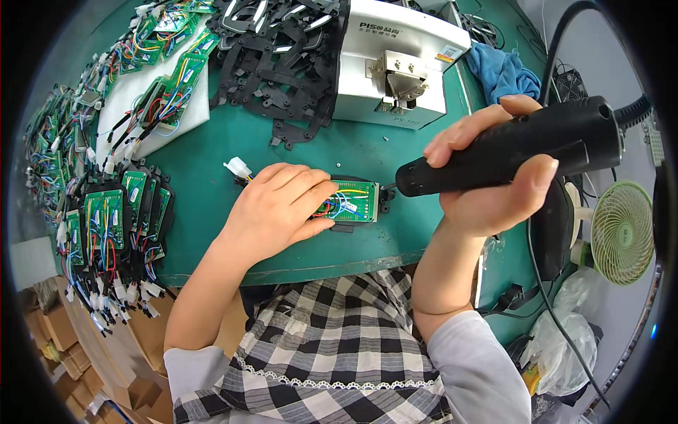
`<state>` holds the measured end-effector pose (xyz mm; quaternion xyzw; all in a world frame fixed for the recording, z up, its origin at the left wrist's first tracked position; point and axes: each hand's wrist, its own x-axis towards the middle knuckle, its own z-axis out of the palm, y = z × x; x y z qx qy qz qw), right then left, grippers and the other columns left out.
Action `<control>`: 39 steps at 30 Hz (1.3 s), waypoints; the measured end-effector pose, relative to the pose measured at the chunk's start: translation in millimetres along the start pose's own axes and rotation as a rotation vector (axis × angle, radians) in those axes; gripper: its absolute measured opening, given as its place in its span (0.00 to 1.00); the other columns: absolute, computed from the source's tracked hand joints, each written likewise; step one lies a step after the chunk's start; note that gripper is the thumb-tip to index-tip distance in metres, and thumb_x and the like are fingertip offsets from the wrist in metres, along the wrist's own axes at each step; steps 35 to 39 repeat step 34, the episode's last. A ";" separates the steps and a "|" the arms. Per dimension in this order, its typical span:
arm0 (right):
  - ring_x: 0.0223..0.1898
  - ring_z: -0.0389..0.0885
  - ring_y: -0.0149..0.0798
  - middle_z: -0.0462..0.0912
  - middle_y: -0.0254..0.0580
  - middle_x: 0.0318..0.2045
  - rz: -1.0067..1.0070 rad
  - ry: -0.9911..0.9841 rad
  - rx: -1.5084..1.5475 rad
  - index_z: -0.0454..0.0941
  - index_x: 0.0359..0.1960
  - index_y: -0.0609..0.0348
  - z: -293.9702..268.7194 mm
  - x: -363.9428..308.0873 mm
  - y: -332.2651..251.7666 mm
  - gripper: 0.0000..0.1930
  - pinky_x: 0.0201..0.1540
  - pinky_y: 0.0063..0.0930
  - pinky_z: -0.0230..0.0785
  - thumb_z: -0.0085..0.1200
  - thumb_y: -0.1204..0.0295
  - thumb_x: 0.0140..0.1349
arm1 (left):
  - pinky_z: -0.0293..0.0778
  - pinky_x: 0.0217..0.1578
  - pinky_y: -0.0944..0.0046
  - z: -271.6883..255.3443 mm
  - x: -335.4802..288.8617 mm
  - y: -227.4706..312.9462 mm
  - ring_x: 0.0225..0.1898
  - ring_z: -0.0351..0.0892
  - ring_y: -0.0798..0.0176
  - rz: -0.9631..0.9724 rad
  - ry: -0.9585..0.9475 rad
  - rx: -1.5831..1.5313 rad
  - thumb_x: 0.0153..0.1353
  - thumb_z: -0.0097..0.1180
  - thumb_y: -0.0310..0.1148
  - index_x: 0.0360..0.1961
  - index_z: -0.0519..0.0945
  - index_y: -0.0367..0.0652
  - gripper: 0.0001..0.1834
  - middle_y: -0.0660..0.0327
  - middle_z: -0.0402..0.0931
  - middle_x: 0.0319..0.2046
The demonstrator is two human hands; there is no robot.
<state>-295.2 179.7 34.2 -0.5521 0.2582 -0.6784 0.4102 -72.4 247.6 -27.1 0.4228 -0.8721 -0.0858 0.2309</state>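
Note:
On the green tabletop (311, 258), my left hand (272, 208) grips a green circuit board (365, 202) with coloured wires. The board sits on a black plastic bracket (385, 198) that sticks out at its right end. A white connector (239, 168) on its wires shows past my fingers; the board's left part is hidden under them. Wrapped round a black electric screwdriver (508, 152), my right hand (480, 201) holds it nearly level, nose to the left. The bit points at the bracket's right end; whether it touches a screw I cannot tell.
A silver screw feeder (388, 63) stands at the back, beside piled black brackets (275, 85). Wired boards (106, 219) crowd the left side, some on white foam (191, 127). To the right are a blue cloth (501, 71), a green fan (623, 232) and the screwdriver's cable (547, 63).

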 end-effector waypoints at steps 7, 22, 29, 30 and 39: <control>0.16 0.74 0.41 0.75 0.49 0.22 -0.024 -0.077 -0.053 0.63 0.51 0.67 3.8 -1.7 1.0 0.36 0.19 0.34 0.72 0.42 0.40 0.63 | 0.70 0.51 0.53 -0.9 0.7 -1.1 0.47 0.76 0.55 0.013 -0.024 -0.014 0.50 0.65 0.40 0.47 0.78 0.43 0.23 0.60 0.76 0.48; 0.16 0.75 0.38 0.74 0.47 0.21 0.055 -0.133 -0.115 0.62 0.50 0.67 14.1 -11.2 7.5 0.40 0.20 0.30 0.73 0.54 0.39 0.56 | 0.71 0.50 0.55 1.8 -2.8 -1.0 0.48 0.75 0.54 -0.023 -0.027 -0.069 0.48 0.66 0.39 0.48 0.78 0.43 0.25 0.59 0.75 0.49; 0.17 0.76 0.37 0.75 0.46 0.20 0.035 -0.274 -0.128 0.62 0.50 0.67 13.0 -16.8 7.1 0.42 0.22 0.30 0.74 0.54 0.36 0.55 | 0.70 0.49 0.56 1.4 -3.7 -0.4 0.48 0.74 0.54 -0.060 -0.031 -0.099 0.48 0.67 0.38 0.48 0.78 0.43 0.25 0.60 0.75 0.48; 0.17 0.76 0.38 0.75 0.46 0.20 0.045 -0.251 -0.130 0.61 0.51 0.67 12.1 -15.2 7.4 0.42 0.22 0.30 0.75 0.53 0.35 0.55 | 0.70 0.49 0.56 1.1 -3.1 -0.5 0.48 0.74 0.54 -0.062 -0.037 -0.101 0.48 0.67 0.38 0.48 0.78 0.43 0.25 0.60 0.75 0.48; 0.17 0.76 0.40 0.76 0.47 0.21 0.103 -0.118 -0.134 0.59 0.53 0.67 12.1 -4.6 5.3 0.44 0.22 0.31 0.75 0.51 0.34 0.56 | 0.70 0.49 0.56 -1.5 -4.4 -0.3 0.48 0.73 0.54 -0.096 -0.061 -0.135 0.48 0.67 0.38 0.49 0.78 0.43 0.25 0.59 0.75 0.48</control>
